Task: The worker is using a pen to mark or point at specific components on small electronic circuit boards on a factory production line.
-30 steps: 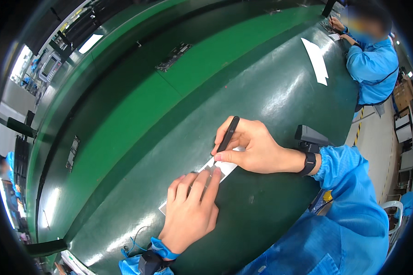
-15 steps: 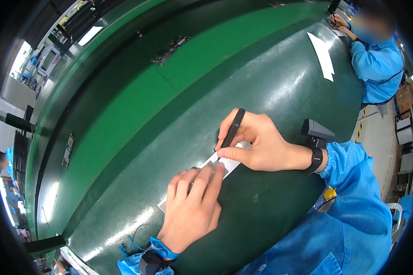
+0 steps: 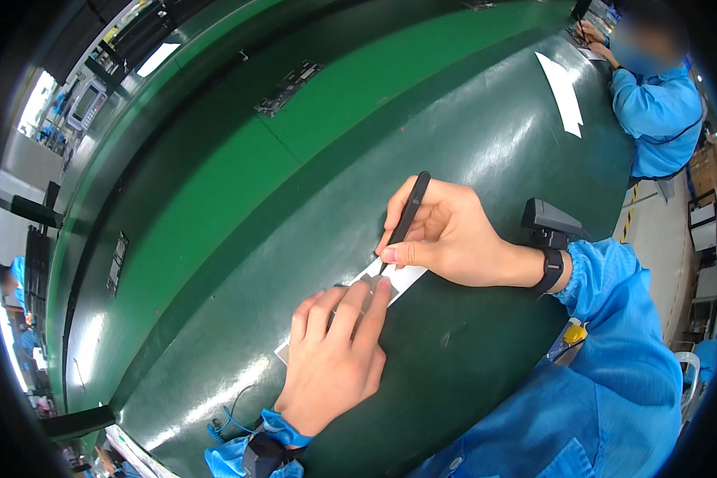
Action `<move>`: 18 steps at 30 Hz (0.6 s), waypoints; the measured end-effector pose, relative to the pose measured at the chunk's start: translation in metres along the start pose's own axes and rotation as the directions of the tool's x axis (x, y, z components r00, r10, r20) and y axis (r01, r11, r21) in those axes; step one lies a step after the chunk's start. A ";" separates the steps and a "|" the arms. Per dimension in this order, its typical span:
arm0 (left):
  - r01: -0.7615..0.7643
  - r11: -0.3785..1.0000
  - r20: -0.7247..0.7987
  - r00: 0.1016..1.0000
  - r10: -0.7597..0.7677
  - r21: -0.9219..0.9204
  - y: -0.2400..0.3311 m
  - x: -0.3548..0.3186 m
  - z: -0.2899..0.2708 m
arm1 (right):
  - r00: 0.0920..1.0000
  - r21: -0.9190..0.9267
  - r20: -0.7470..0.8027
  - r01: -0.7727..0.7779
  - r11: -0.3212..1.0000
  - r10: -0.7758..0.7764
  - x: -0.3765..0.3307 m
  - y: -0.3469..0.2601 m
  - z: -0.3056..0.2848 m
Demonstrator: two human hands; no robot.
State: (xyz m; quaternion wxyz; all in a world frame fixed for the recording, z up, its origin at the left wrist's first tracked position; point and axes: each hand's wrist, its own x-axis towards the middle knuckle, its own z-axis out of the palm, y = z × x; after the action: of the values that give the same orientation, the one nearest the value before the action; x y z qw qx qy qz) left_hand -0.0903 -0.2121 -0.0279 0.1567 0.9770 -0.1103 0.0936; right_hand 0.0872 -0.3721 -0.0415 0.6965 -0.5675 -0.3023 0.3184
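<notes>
My right hand [image 3: 462, 235] pinches a pair of slim black tweezers [image 3: 413, 209], tip pointing down at a white strip [image 3: 410, 280] on the dark green tabletop. Near that tip, a small grey piece [image 3: 368, 280] shows on the strip, partly under the fingers of my left hand [image 3: 331, 362]. The left hand lies flat over the strip with its fingers stretched out, hiding much of it. One white corner of the strip shows past the left edge of that hand.
Beyond the tabletop [image 3: 239, 295] runs a bright green belt surface [image 3: 207, 183] carrying a dark circuit board [image 3: 289, 88] and a smaller board [image 3: 117, 263]. White paper [image 3: 560, 94] lies at far right, near a co-worker in blue [image 3: 657, 119]. A black block-shaped device [image 3: 551, 219] stands beside my right wrist.
My right hand and the tweezers have risen slightly away from me, the tip still near the grey piece. The dark circuit board has shifted a little left. My left hand stays in place.
</notes>
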 end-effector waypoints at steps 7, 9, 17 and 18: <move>0.001 1.000 0.019 1.000 -0.001 -0.003 -0.006 0.004 -0.003 | 1.000 0.014 -0.021 -0.014 1.000 0.015 0.005 -0.003 -0.001; 0.006 1.000 0.012 1.000 -0.006 -0.005 -0.002 0.002 -0.004 | 0.999 0.030 -0.027 -0.031 0.999 0.032 0.003 -0.003 -0.004; 0.083 0.996 -0.251 0.965 -0.074 0.022 -0.058 0.017 -0.023 | 0.985 0.355 -0.054 -0.132 0.925 0.162 0.015 -0.001 -0.024; 0.137 0.991 -0.334 0.934 -0.126 0.009 -0.081 0.017 -0.025 | 0.981 0.378 -0.042 -0.161 0.912 0.190 0.016 -0.001 -0.023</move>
State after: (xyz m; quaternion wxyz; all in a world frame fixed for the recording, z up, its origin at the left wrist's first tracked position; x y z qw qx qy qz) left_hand -0.0579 -0.1318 -0.0243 0.1633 0.9547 -0.0152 0.2483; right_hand 0.1151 -0.3739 -0.0432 0.7714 -0.4616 -0.1568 0.4090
